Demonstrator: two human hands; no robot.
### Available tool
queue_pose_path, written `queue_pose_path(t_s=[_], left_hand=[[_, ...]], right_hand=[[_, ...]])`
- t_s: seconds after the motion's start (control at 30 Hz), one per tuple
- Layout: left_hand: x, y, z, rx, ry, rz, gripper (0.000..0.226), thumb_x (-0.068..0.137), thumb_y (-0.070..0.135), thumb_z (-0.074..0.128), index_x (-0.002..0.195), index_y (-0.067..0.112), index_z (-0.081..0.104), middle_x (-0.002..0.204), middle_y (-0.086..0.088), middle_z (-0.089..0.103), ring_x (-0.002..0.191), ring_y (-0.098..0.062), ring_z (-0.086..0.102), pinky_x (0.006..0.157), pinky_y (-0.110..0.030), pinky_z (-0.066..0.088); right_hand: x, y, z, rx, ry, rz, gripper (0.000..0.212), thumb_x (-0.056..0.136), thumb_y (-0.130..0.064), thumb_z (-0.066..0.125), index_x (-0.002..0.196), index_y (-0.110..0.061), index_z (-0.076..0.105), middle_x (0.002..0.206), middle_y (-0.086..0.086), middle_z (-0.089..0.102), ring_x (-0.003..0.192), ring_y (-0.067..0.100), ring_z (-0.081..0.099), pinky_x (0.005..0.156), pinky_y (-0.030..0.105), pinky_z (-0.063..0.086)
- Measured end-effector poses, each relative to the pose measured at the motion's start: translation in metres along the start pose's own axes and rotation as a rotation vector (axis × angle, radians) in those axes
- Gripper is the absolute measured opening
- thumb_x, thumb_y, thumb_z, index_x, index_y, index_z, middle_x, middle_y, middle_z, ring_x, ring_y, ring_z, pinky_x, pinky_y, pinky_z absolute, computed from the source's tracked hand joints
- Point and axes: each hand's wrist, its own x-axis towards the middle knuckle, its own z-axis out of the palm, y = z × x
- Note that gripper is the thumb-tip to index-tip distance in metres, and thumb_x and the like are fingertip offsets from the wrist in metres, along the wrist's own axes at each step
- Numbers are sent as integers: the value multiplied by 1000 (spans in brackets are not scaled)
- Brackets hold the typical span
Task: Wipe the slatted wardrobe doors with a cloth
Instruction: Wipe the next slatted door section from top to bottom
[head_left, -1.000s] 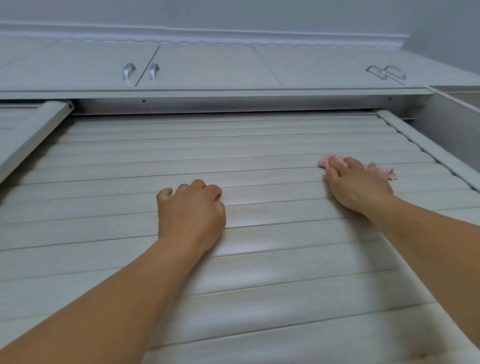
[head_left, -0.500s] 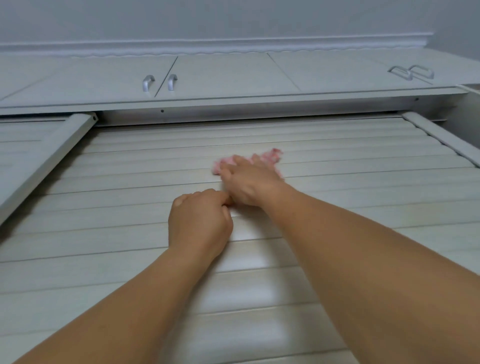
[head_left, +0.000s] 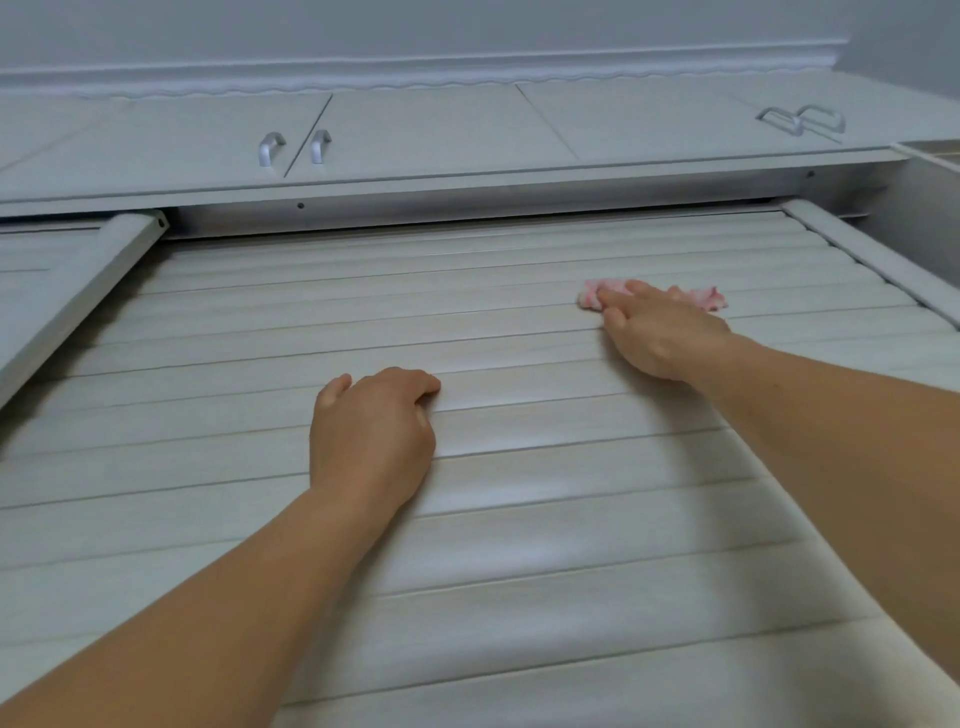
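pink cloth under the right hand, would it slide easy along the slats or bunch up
The pink cloth looks soft and floppy, crumpled under the right hand, so it probably bunches. The slatted door looks smooth, so it likely slides along a slat, catching at ridges.

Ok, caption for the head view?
Right hand presses pink cloth on slatted door; left hand braces.
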Motion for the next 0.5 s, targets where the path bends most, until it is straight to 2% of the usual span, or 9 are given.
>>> queue_pose_path(t_s=[0.1,0.17,0.23,0.33,0.5], left_hand=[[-3,-6,0,-6,-48,26,47,90,3,34,124,28,56,131,10,54,125,-11,42,115,-35,1],[-7,-9,-1,25,-74,28,48,92,7,33,128,34,51,139,16,45,135,-8,29,114,-40,-7],[-12,-11,-2,54,-87,14,48,94,11,33,132,39,46,145,19,36,140,-7,17,113,-44,-10],[-17,-14,-4,49,-93,2,47,94,13,34,132,39,45,146,15,32,139,-6,17,112,-48,-7],[-19,-19,-5,77,-88,11,44,95,18,33,131,40,47,146,14,35,139,-4,21,112,-50,-8]], right_hand=[[-13,-9,3,-5,28,113,50,98,-38,15,147,-35,21,158,-2,11,140,41,10,110,60,14],[-24,-29,4,-14,46,119,50,97,-38,15,146,-34,26,156,-1,15,138,42,13,107,63,17],[-34,-55,9,-12,48,31,48,97,-38,18,143,-37,30,156,-1,15,139,42,11,107,66,13],[-46,-97,20,37,21,-154,46,97,-38,20,142,-44,30,159,-3,7,142,41,0,110,62,-4],[-69,-124,31,74,-15,-372,44,99,-38,23,141,-48,30,159,-9,5,144,32,-6,113,55,-6]])
